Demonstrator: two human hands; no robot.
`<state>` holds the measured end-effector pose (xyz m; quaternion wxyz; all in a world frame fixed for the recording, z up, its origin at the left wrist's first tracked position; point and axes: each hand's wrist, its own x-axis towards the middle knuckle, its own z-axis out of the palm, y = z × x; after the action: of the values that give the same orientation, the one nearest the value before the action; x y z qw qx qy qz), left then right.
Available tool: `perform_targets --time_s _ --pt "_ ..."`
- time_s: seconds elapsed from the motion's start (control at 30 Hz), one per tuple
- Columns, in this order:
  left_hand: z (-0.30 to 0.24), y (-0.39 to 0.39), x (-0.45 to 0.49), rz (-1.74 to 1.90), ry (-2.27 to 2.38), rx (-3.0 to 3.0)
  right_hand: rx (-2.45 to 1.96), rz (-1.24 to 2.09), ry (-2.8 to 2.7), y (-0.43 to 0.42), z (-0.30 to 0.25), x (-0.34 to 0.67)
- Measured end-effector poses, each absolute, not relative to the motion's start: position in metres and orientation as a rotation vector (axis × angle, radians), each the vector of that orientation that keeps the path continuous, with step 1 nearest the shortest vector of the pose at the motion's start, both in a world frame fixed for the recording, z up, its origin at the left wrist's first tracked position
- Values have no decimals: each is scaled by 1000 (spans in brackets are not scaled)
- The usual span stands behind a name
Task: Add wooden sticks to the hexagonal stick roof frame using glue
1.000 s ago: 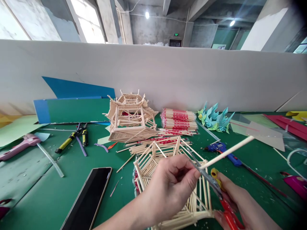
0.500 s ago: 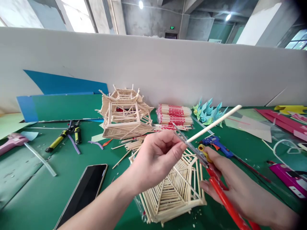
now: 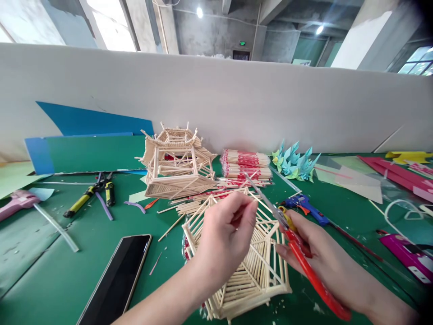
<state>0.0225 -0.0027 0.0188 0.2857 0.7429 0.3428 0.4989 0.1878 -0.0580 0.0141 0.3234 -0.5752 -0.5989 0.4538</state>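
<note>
My left hand (image 3: 225,234) hovers over a flat hexagonal frame of wooden sticks (image 3: 257,275) on the green table. Its fingers are pinched together, and what they hold is hidden. My right hand (image 3: 324,262) grips red-handled scissors (image 3: 297,253). The blades point up and to the left, just beside my left fingertips. Behind the frame stands a pagoda-like stick model (image 3: 176,167). To its right lies a bundle of wrapped chopsticks (image 3: 246,164), with loose sticks (image 3: 189,206) in front.
A black phone (image 3: 118,280) lies at the near left. Yellow-handled cutters (image 3: 89,196) and a pink glue gun (image 3: 20,201) are further left. A blue glue gun (image 3: 304,205), teal paper folds (image 3: 294,162) and pink sheets (image 3: 402,174) are on the right. A white partition (image 3: 270,104) closes the back.
The long stick that reached up and right from my left fingers across the scissor blades is gone from view. Both hands have dropped slightly toward the hexagonal frame.
</note>
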Motion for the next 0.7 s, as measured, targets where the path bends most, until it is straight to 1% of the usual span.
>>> perform_targets --time_s 0.17,0.27,0.33,0.47,0.57,0.7 --pt "18 -1 -9 1294 1010 1882 -1642 984 -1421 -57 -15 226" --pt "15 -5 -29 1318 1116 1855 -1906 732 -1485 -55 -47 258" --pt "12 -8 -39 1343 1186 1847 -2239 466 -1589 -56 -73 274" --pt "5 -16 -50 1330 1264 1867 -2360 304 -1605 -69 -112 291" --pt "1 -20 -53 1299 1281 1895 -2323 186 -1733 -74 -110 295" --pt "-6 -27 -53 1294 1271 1896 -2091 -135 -1986 -45 -76 285"
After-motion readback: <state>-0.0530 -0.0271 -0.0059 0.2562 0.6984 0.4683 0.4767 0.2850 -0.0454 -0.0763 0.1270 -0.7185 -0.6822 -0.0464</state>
